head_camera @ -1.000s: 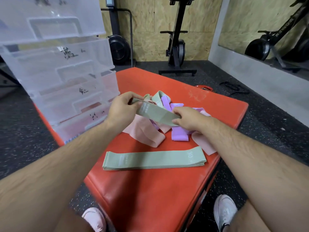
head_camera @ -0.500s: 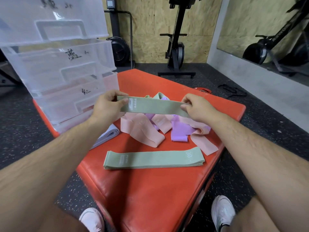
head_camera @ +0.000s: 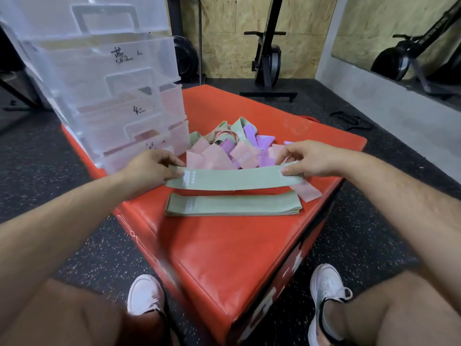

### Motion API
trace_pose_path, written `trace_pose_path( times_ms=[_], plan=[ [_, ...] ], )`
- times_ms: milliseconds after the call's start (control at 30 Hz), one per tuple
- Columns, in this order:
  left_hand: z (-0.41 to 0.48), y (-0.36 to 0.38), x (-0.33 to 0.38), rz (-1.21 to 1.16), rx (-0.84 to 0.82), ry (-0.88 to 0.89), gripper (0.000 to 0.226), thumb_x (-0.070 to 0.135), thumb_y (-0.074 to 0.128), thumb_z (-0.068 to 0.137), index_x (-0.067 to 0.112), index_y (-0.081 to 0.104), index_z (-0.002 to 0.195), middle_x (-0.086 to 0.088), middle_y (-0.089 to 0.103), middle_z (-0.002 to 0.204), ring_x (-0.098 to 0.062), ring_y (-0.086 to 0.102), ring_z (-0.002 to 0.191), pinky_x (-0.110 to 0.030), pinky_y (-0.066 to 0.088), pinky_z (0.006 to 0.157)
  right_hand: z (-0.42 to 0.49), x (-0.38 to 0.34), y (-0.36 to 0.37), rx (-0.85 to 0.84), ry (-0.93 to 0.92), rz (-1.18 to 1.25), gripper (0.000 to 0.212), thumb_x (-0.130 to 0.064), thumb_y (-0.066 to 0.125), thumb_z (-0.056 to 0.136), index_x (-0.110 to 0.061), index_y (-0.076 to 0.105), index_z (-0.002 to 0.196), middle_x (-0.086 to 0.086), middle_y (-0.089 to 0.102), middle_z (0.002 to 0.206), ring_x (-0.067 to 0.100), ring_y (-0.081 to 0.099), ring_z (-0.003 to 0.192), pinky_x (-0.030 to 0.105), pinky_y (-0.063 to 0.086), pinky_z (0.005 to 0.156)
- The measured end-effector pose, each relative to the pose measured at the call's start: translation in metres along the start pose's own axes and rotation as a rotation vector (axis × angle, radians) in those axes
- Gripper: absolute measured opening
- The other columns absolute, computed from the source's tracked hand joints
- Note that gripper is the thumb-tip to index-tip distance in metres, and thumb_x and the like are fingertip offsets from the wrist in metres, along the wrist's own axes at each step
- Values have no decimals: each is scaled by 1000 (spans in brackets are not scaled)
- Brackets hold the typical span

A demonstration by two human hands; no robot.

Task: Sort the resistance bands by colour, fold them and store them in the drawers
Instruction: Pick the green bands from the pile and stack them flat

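Clearly this sage-green band [head_camera: 232, 179] is a light, limp thing: woven elastic fabric, by the look of it, soft enough to droop wherever nothing carries it, and grippy rather than slick; it is in the air, drawn out flat between my two hands. My left hand [head_camera: 149, 167] pinches its left end, thumb on the near face and fingers [head_camera: 175, 161] curled behind; my right hand [head_camera: 311, 161] pinches the right end the same way. Holding by the very ends seems right to me; taken mid-length it would sag and twist, whereas end grips keep both layers of the loop lying true for a fold. Nothing here can break, though I judge a loose pinch would let one layer creep. Just below my fingers lies the stack of green bands [head_camera: 232, 206], flat on the red padded plyo box [head_camera: 224, 245]; just beyond my fingers sits the heap of pink and purple bands [head_camera: 224, 153], unsorted; beyond my left fingers stand the clear plastic drawers [head_camera: 99, 71].
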State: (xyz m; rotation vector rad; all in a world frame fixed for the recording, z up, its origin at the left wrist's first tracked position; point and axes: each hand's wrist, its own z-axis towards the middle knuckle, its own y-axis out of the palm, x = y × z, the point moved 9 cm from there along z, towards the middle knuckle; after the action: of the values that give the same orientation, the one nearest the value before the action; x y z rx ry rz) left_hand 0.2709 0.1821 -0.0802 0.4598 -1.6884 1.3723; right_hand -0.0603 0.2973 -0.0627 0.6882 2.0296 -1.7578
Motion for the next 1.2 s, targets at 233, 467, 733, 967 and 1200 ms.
trace_pose_path(
  times_ms=[233, 467, 733, 967, 1200],
  plan=[
    [-27, 18, 2, 338, -20, 86, 17, 11, 76, 83, 21, 76, 98, 12, 66, 82, 0, 59, 75, -1, 37, 60, -19, -7, 34, -58, 6, -264, 17, -28, 75, 88, -27, 68, 103, -9, 64, 92, 9, 60, 85, 21, 45, 73],
    [-29, 38, 1, 542, -88, 200, 15, 18, 75, 83, 21, 75, 98, 4, 66, 93, -20, 63, 96, -24, 43, 82, -24, -3, 47, -70, 19, -421, 25, -31, 71, 89, -23, 71, 113, -5, 68, 109, 15, 61, 100, 25, 43, 80],
    [-44, 83, 15, 528, -350, 401, 65, 61, 76, 73, 31, 63, 129, 10, 59, 125, -6, 52, 117, -28, 38, 107, -31, -24, 73, -152, -146, -490, 64, -48, 77, 80, -35, 55, 138, -15, 56, 136, 9, 52, 122, 30, 41, 104],
    [-37, 89, 13, 523, -351, 438, 49, 42, 80, 79, 30, 65, 125, 5, 60, 119, -10, 55, 111, -32, 41, 103, -23, -27, 84, -131, -186, -541, 58, -51, 74, 82, -37, 54, 134, -11, 56, 125, 14, 53, 116, 31, 40, 91],
    [-31, 87, 21, 566, -332, 434, 69, 77, 61, 68, 35, 65, 124, 9, 60, 117, -8, 54, 112, -28, 42, 102, -13, -29, 76, -73, -179, -473, 61, -71, 63, 78, -39, 57, 129, -13, 58, 125, 9, 55, 114, 34, 47, 100]
  ],
)
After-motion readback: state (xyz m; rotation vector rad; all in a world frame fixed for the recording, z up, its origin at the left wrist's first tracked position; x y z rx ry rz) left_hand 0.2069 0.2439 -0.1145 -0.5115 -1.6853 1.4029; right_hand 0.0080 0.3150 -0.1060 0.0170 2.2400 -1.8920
